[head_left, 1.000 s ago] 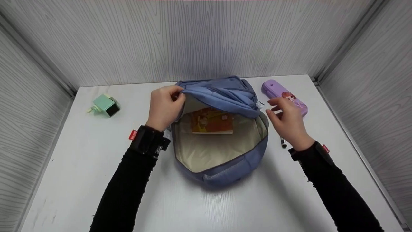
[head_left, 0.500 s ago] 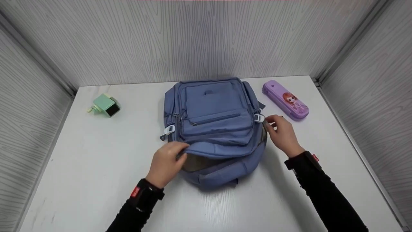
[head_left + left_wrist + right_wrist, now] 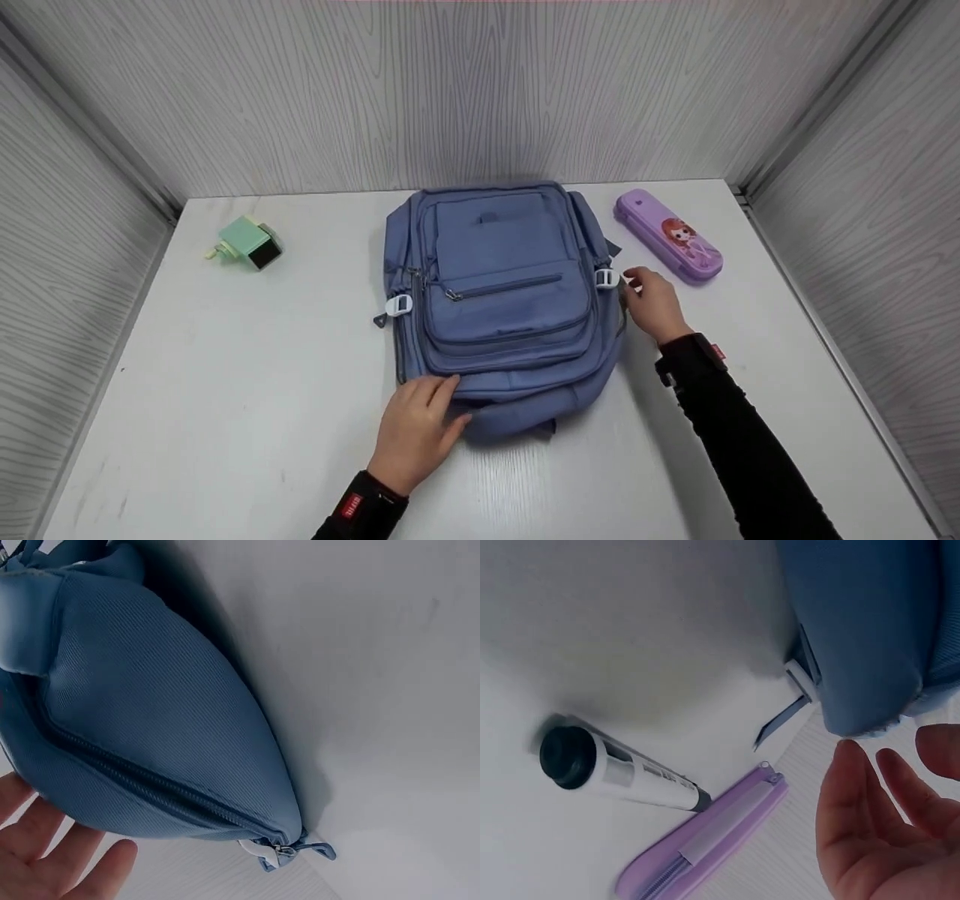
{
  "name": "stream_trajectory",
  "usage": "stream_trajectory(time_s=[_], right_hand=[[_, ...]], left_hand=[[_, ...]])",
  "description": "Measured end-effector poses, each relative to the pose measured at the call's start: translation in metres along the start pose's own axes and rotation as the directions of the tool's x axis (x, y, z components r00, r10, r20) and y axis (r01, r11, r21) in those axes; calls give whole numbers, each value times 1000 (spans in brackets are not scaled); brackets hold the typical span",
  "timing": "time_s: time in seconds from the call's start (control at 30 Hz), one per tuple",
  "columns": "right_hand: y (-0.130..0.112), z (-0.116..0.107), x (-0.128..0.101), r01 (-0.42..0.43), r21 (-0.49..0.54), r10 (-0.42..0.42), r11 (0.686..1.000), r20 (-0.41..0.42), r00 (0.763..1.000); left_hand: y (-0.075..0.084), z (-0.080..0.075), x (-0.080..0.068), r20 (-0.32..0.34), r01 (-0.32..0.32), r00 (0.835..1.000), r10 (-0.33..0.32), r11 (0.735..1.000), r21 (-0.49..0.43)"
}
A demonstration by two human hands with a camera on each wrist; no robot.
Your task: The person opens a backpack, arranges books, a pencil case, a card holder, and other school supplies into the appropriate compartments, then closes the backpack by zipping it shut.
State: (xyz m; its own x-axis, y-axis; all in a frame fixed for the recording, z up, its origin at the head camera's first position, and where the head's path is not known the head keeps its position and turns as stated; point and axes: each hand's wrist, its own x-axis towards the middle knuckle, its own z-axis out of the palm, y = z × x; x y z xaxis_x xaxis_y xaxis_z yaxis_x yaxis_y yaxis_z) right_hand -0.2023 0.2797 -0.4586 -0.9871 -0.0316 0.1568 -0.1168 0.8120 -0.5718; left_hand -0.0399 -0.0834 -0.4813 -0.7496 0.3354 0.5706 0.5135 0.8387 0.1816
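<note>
Neither grip clamps anything: the left hand [image 3: 417, 433] lies flat, fingers straight, on the near edge of the blue backpack [image 3: 501, 300], apparently pressing its flap down, while the right hand [image 3: 654, 304] stays relaxed beside the bag's right side, near a white buckle [image 3: 606, 279]. Front up, the backpack rests mid-table [image 3: 225, 390]. Beyond the right hand lie a purple pencil case [image 3: 670, 235] and a marker [image 3: 619, 771]; a green sharpener [image 3: 246, 244] sits far left.
</note>
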Motion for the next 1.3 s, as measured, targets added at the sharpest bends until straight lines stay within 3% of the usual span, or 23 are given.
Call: stream_trajectory(time_s=[0.2,0.47,0.77,1.03,1.3], right_hand=[[9,12,12,42,-48,-40,998,38,998],[18,12,22,-2,-43,9,999,175,985],[26,15,26,-48,151,17,987,198,980],[14,22,20,-40,141,17,989,157,988],[-6,37,-1,-3,124,-10,992,106,994]], left_hand=[[16,8,-4,20,-24,1000,24,1000,13],[28,17,-10,53,-12,999,8,998,64],[30,21,-9,21,8,1000,-9,997,76],[3,20,-10,-49,28,998,-25,997,76],[-41,11,-13,-23,23,999,-22,998,59]])
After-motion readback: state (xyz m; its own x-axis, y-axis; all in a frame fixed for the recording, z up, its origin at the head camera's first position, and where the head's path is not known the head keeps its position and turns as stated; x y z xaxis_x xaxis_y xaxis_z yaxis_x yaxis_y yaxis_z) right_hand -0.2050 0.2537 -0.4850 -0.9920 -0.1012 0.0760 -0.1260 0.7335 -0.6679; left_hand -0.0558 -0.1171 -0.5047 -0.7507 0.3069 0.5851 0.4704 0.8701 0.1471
